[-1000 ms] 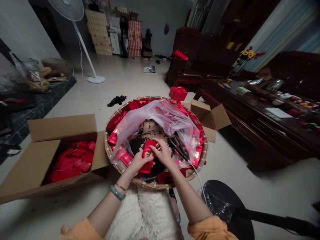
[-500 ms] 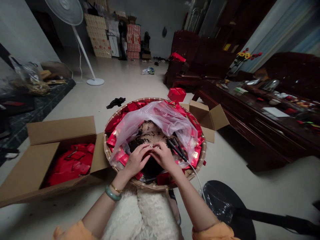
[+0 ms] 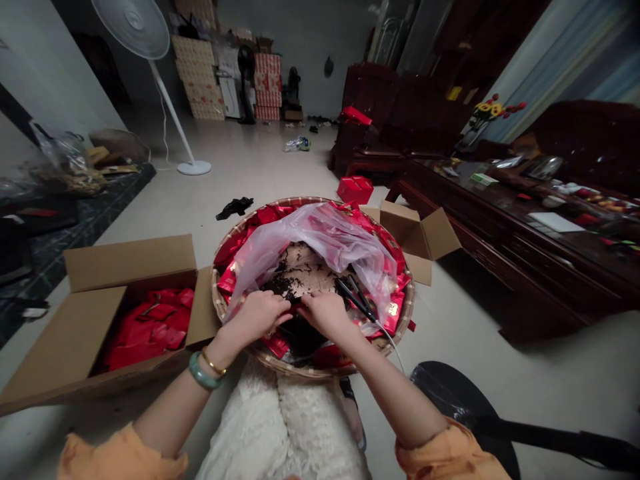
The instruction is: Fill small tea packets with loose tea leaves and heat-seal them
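My left hand (image 3: 257,317) and my right hand (image 3: 325,317) meet over a wide woven bamboo basket (image 3: 240,223), their fingers curled around a red foil packet (image 3: 295,302), of which only a sliver shows. Beneath them lies a heap of dark loose tea leaves (image 3: 300,273), ringed by many red packets. A translucent plastic bag (image 3: 320,240) drapes over the basket's far half. Right of my right hand rests a black plier-like tool (image 3: 355,300) with a white cord.
An open cardboard box (image 3: 125,273) of red packets stands left of the basket, and another box (image 3: 415,230) behind it. A red carton (image 3: 355,190) and black cloth (image 3: 234,208) lie on the floor. A dark wooden table (image 3: 480,220) runs along the right.
The red packet, plainly visible a second ago, is now almost hidden between my hands. My left forearm has swung outward to the left, and the hands stay over the tea.
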`<state>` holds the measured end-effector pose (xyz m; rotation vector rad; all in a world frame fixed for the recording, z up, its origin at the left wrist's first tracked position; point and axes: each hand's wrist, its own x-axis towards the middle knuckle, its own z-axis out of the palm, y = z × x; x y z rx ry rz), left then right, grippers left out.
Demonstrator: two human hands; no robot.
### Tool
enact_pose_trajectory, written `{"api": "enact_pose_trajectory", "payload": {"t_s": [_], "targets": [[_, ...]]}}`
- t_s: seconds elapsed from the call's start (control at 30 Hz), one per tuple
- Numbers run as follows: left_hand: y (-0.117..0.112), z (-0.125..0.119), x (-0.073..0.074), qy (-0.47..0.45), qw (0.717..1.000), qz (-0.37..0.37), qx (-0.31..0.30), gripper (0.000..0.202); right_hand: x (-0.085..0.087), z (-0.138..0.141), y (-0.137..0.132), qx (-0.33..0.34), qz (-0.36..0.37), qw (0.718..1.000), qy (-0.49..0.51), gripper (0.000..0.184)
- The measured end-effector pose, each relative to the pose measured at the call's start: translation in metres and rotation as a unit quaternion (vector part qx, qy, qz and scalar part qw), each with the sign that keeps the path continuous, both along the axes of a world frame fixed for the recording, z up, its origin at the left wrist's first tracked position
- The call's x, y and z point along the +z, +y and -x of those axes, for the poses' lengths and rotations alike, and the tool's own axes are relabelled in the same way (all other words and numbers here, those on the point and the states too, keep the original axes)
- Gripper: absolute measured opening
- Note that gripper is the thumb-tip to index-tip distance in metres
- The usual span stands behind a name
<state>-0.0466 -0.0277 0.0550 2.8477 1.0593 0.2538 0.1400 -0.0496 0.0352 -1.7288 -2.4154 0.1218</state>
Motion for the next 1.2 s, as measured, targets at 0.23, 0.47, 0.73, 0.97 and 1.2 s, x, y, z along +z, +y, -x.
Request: {"api": "enact_pose_trajectory", "payload": {"t_s": [0.23, 0.47, 0.73, 0.97, 1.2], "targets": [[-0.004, -0.001, 0.002, 0.054, 0.998, 0.013, -0.006, 0.022, 0.005, -0.004, 0.0, 0.101, -0.028, 0.994, -0.003, 0.025], [-0.003, -0.002, 0.002, 0.046, 0.999, 0.016, -0.001, 0.024, 0.0, -0.007, 0.011, 0.047, -0.02, 0.998, -0.023, 0.039], [0.002, 0.007, 0.0, -0.054, 0.996, 0.056, 0.042, 0.026, 0.004, -0.018, 0.004, 0.109, 0.017, 0.976, 0.19, 0.039], [0.003, 0.0, -0.001, -0.227, 0.949, 0.072, 0.206, 0.036, -0.044, 0.0, -0.029, -0.181, -0.077, 0.797, 0.571, 0.037], [-0.009, -0.036, -0.017, -0.438, 0.83, 0.216, 0.27, 0.034, -0.059, 0.037, -0.033, -0.222, 0.059, 0.439, 0.869, 0.047]]}}
